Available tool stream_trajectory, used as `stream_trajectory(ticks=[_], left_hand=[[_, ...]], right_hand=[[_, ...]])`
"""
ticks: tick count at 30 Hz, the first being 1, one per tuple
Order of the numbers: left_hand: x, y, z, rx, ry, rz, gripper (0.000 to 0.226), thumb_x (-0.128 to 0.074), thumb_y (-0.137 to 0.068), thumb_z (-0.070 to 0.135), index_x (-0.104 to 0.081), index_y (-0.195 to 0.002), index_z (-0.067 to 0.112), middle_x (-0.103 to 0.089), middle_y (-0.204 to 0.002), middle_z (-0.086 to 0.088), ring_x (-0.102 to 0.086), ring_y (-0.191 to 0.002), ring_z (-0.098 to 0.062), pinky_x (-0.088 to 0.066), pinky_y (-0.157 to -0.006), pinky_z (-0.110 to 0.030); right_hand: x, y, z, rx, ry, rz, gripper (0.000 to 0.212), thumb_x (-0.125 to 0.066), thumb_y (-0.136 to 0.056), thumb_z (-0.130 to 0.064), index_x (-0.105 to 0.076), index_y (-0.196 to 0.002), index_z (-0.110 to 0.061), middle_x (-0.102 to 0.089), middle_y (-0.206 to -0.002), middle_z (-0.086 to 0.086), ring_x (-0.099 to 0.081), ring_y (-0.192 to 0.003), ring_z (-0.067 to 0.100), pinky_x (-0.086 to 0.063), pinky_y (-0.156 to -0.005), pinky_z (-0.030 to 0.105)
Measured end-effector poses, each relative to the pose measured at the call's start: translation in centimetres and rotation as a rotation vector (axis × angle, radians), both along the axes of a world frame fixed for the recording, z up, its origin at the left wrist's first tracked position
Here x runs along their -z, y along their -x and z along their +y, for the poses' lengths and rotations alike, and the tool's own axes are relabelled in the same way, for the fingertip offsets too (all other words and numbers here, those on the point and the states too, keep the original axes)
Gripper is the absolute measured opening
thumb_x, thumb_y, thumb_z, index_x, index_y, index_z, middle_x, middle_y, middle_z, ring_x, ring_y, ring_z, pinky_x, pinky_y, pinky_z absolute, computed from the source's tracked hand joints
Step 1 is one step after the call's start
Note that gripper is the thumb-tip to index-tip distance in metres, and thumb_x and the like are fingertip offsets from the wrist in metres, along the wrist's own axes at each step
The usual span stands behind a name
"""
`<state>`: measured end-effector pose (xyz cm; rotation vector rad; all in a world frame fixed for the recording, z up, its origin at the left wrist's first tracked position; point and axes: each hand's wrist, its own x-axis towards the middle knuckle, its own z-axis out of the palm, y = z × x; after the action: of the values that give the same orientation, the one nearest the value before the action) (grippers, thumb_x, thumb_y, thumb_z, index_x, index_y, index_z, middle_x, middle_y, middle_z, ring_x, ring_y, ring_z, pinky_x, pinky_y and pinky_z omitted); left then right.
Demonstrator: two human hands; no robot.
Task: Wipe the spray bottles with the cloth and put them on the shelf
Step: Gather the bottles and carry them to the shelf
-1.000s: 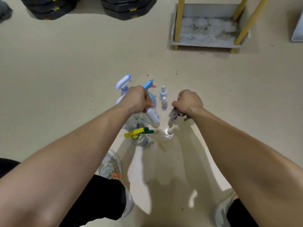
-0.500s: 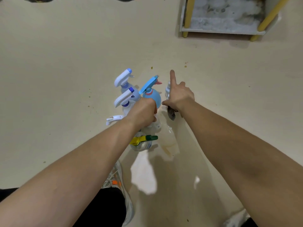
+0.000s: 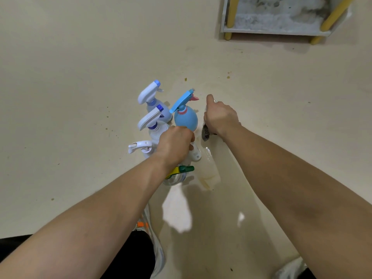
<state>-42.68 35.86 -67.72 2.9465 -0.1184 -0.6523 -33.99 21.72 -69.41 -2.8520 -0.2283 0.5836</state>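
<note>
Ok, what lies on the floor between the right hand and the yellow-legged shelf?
In the head view the stretch from the right hand to the grey yellow-legged shelf is bare beige floor, apart from a few small specks.

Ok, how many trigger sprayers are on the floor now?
6: farthest blue-tipped sprayer, second blue-tipped sprayer nearer, all-white sprayer left, round blue bottle centre, white sprayer gripped by left hand, green-yellow sprayer nearest. Right hand, holding the cloth, may hide more.
</note>
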Motion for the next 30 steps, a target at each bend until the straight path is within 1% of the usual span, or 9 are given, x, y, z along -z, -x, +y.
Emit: stream_trajectory(ticks=[3,6,9,13,18,21,23,26,30], left_hand=[[1.0,-0.4,0.1,-0.116,0.096,0.083,0.022,-0.061,-0.095,0.015,-0.070,-0.113,0.023,-0.072,-0.092,0.009,-0.067,-0.084,-0.010,-0.058,-0.075,-0.029],[1.8,-0.7,0.2,-0.163,0.142,0.099,0.021,-0.061,-0.095,0.014,-0.069,-0.113,0.022,-0.066,-0.092,0.009,-0.060,-0.076,-0.006,-0.046,-0.065,-0.022],[2.1,-1.0,0.5,-0.205,0.167,0.107,0.021,-0.065,-0.094,0.012,-0.067,-0.113,0.021,-0.061,-0.102,0.005,-0.053,-0.074,-0.005,-0.045,-0.070,-0.021],[2.1,-1.1,1.2,-0.169,0.170,0.126,0.030,-0.070,-0.089,0.006,-0.064,-0.115,0.019,-0.060,-0.112,0.002,-0.061,-0.087,-0.010,-0.057,-0.086,-0.030],[2.0,-1.0,1.4,0.007,0.095,0.108,0.031,-0.066,-0.094,0.016,-0.056,-0.122,0.023,-0.054,-0.117,0.000,-0.056,-0.094,-0.016,-0.051,-0.081,-0.028],[1.7,-1.0,1.5,0.048,0.025,0.147,0.044,-0.072,-0.091,0.022,-0.054,-0.131,0.021,-0.057,-0.123,-0.004,-0.060,-0.105,-0.023,-0.055,-0.088,-0.035],[1.6,-1.1,1.6,0.066,-0.005,0.182,0.050,-0.075,-0.088,0.023,-0.056,-0.134,0.018,-0.059,-0.125,-0.006,-0.061,-0.109,-0.025,-0.056,-0.092,-0.038],[1.3,-1.2,1.6,0.033,0.009,0.212,0.035,-0.070,-0.092,0.019,-0.064,-0.126,0.015,-0.064,-0.122,-0.009,-0.063,-0.106,-0.026,-0.057,-0.092,-0.039],[1.0,-1.0,1.0,0.024,-0.001,0.198,0.023,-0.060,-0.097,0.015,-0.068,-0.118,0.011,-0.066,-0.114,-0.012,-0.064,-0.102,-0.030,-0.057,-0.091,-0.043]], right_hand=[[0.0,0.3,-0.2,0.016,-0.024,-0.003,0.038,-0.044,-0.100,-0.014,-0.034,-0.136,-0.010,-0.059,-0.113,0.018,-0.048,-0.083,0.033,-0.035,-0.065,0.035],[0.2,0.5,-0.3,0.027,-0.053,-0.014,0.035,-0.044,-0.099,-0.014,-0.035,-0.133,-0.010,-0.059,-0.112,0.018,-0.049,-0.082,0.034,-0.034,-0.065,0.035],[0.3,0.7,-0.4,0.041,-0.071,-0.032,0.032,-0.043,-0.099,-0.013,-0.037,-0.130,-0.011,-0.060,-0.110,0.018,-0.049,-0.080,0.034,-0.031,-0.058,0.033],[0.3,0.9,-0.5,0.057,-0.091,-0.046,0.029,-0.042,-0.100,-0.012,-0.038,-0.129,-0.011,-0.059,-0.108,0.017,-0.049,-0.078,0.034,-0.024,-0.051,0.031],[0.8,1.1,-0.6,0.056,-0.106,-0.069,0.028,-0.041,-0.099,-0.011,-0.040,-0.128,-0.011,-0.060,-0.106,0.017,-0.051,-0.077,0.035,-0.027,-0.053,0.032],[1.0,1.3,-0.6,0.049,-0.112,-0.087,0.028,-0.041,-0.099,-0.011,-0.041,-0.127,-0.010,-0.059,-0.105,0.017,-0.051,-0.076,0.035,-0.031,-0.057,0.033],[1.1,1.5,-0.7,0.038,-0.110,-0.097,0.027,-0.040,-0.100,-0.012,-0.040,-0.127,-0.009,-0.057,-0.099,0.016,-0.049,-0.074,0.035,-0.028,-0.054,0.032],[1.3,2.0,-1.1,0.019,-0.098,-0.142,0.027,-0.039,-0.101,-0.011,-0.042,-0.127,-0.008,-0.056,-0.090,0.016,-0.048,-0.069,0.035,-0.024,-0.051,0.032],[1.7,3.1,-2.2,0.015,-0.091,-0.186,0.027,-0.041,-0.099,-0.009,-0.045,-0.125,-0.004,-0.061,-0.089,0.020,-0.047,-0.067,0.037,-0.035,-0.058,0.038]])
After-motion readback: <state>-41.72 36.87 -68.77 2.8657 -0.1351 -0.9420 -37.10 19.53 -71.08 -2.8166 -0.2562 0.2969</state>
